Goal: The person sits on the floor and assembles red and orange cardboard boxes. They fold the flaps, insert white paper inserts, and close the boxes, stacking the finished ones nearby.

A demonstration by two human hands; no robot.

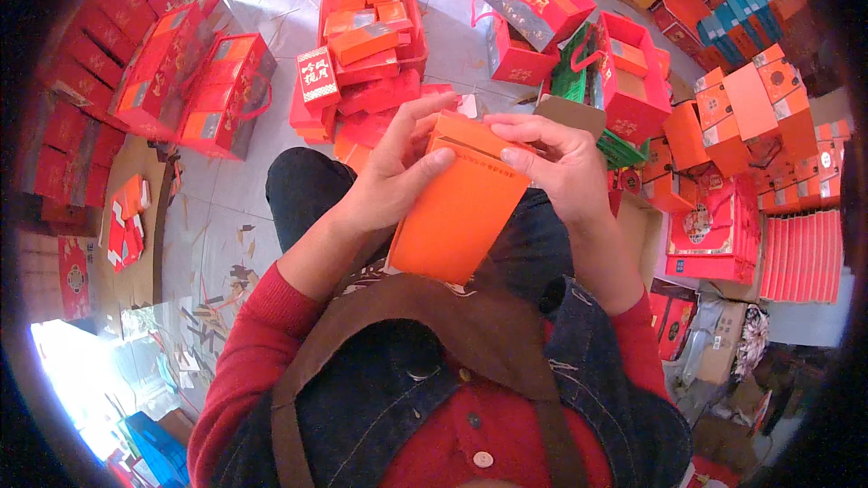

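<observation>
1. From where I stand, the left grip (391, 172) and right grip (568, 161) both pinch the orange box (463, 212) near its top, above the dark trousers (533, 239).
2. Uneven thumb pressure could crease its upper edge.
3. Slackened fingers might let it slip toward the floor (215, 194).

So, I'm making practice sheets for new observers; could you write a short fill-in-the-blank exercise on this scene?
1. The left hand and the right hand both hold a box whose main colour is ____.
2. Of these two hands, the one nearer the green crate is the ____ one.
3. The lowest visible button on the red top is coloured ____.

Missing words: orange; right; white.
</observation>
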